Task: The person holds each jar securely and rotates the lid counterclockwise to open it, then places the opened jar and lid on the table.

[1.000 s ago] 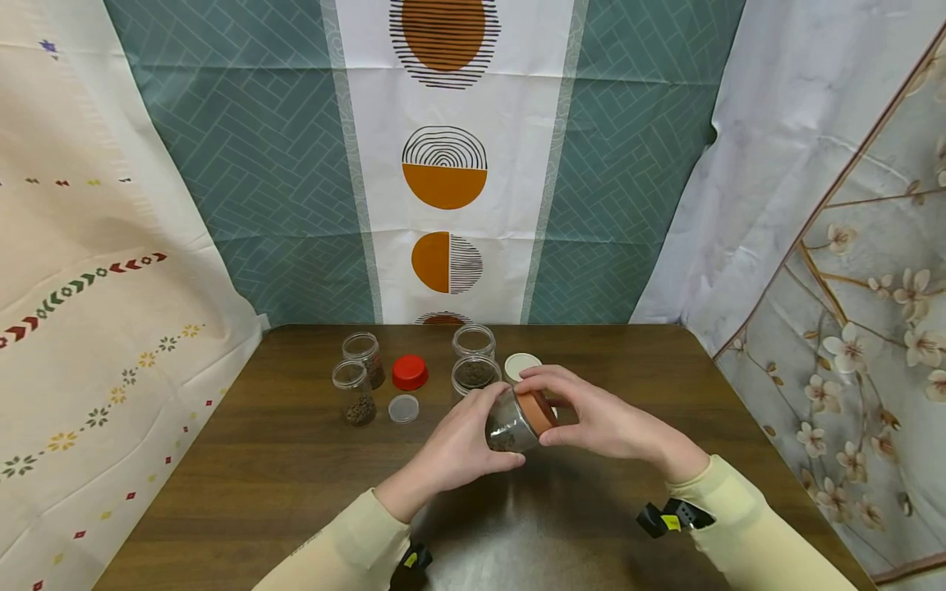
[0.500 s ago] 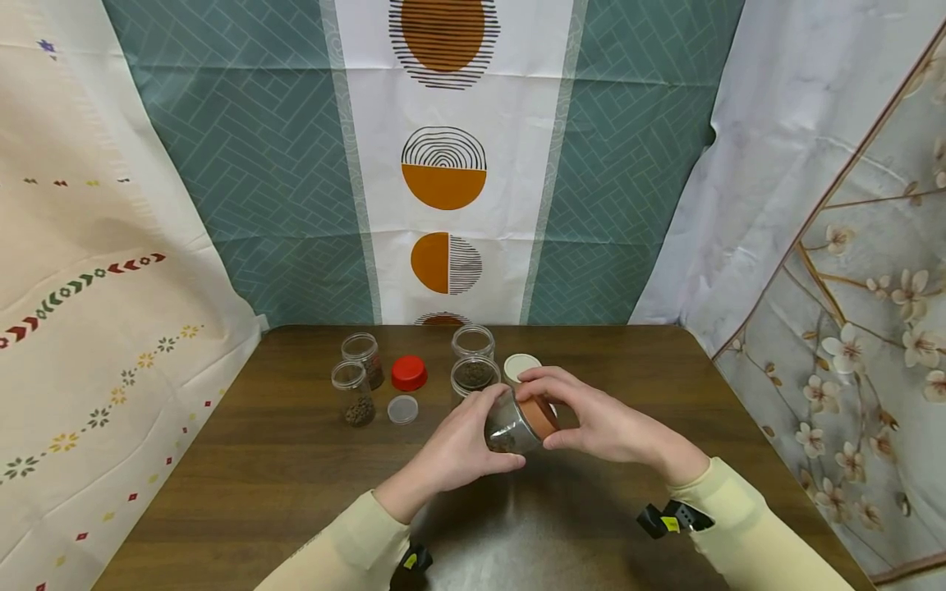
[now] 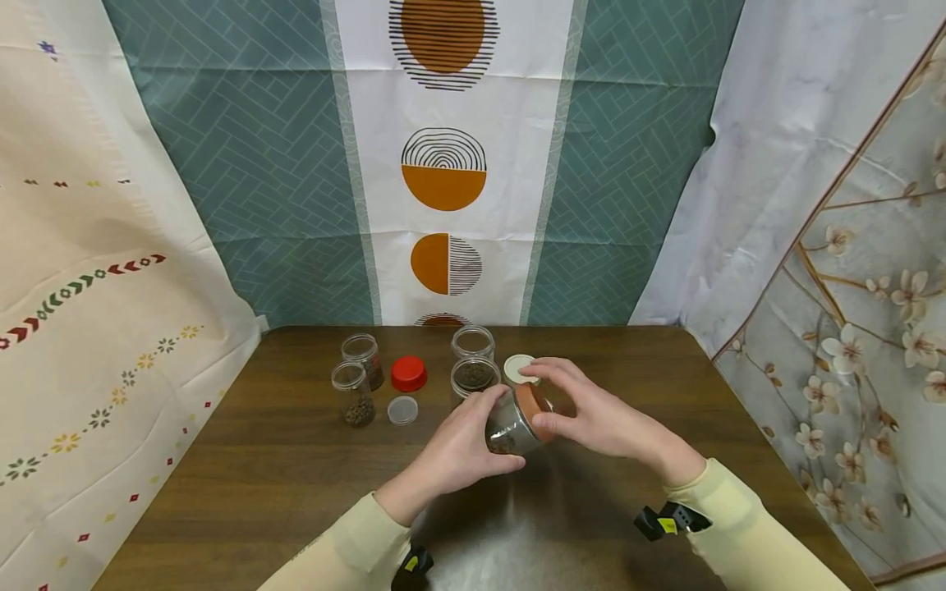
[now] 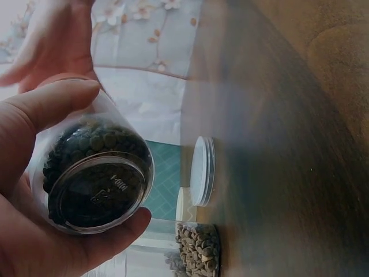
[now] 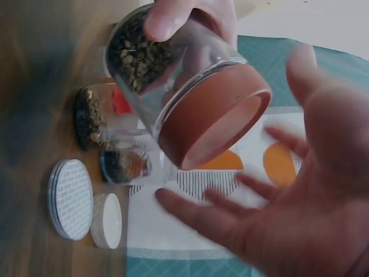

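Observation:
My left hand [image 3: 461, 447] grips a clear jar [image 3: 507, 427] by its body and holds it tilted above the table, its base toward the left. Small dark pellets lie inside the jar, seen best in the left wrist view [image 4: 98, 138]. An orange-brown screw lid [image 5: 216, 112] sits on the jar's mouth. Beside that lid is my right hand [image 3: 602, 417], its fingers spread. In the right wrist view the right hand [image 5: 323, 190] is blurred and stands apart from the lid.
Behind the hands stand two open clear jars, one with dark contents [image 3: 475, 375]. Farther left are two more open jars, the nearer holding brown pellets [image 3: 360, 410]. A red lid [image 3: 410, 373], a small clear lid [image 3: 402, 410] and a white lid [image 3: 519, 366] lie on the wooden table [image 3: 296, 484].
My right hand has loosened from the orange-brown lid and its fingers have spread away from it. The left hand and jar have stayed nearly still.

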A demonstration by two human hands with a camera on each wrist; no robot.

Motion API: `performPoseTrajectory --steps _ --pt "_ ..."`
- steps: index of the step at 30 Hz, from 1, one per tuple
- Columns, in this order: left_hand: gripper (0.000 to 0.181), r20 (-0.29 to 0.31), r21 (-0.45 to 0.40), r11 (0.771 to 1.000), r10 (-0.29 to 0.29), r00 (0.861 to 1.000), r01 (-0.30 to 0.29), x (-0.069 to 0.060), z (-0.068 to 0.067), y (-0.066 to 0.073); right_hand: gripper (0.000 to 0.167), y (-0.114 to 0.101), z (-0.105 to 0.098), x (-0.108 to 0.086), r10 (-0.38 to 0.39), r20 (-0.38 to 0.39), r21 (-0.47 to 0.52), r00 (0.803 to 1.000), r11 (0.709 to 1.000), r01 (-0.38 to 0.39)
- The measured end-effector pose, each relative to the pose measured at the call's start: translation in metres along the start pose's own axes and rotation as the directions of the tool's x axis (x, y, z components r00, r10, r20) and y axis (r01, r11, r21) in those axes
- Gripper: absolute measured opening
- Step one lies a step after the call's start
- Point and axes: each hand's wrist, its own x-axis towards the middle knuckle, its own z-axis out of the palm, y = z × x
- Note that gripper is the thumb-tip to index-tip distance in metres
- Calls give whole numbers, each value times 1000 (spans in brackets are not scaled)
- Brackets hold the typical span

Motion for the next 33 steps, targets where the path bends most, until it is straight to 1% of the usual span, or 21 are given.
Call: performPoseTrajectory --steps 3,4,6,8,11,17,23,25,30,33 --pt "95 -2 10 1000 -1 1000 1 -1 1 1 64 -2 0 1 122 -40 -26 992 992 -123" --pt "95 -2 15 1000 0 1000 0 -1 1 2 64 -2 0 1 158 -39 -19 987 987 -159" --pt "94 -3 28 1000 6 1000 -6 -1 1 3 64 -4 0 3 211 -7 29 977 977 -211" --pt "94 -4 35 999 12 1000 -12 -1 1 3 65 -5 1 5 236 31 72 971 969 -238" --pt "94 -7 49 999 19 1000 -19 -1 2 3 65 -6 3 8 244 68 101 967 963 -250" --pt "95 -1 71 997 28 1000 -28 -1 4 1 61 -8 3 9 248 81 100 965 962 -256" --pt "94 3 75 997 28 1000 -28 -1 3 1 59 -7 3 8 215 89 112 973 968 -224" --pt "94 1 78 996 30 1000 -30 -2 3 2 58 -7 2 7 200 85 94 976 974 -207" --pt "95 0 81 996 37 999 -37 -1 3 1 58 -4 2 6 152 68 15 986 988 -154" --pt "95 2 77 996 33 999 -33 -1 3 0 59 -2 1 4 124 71 10 990 992 -125"
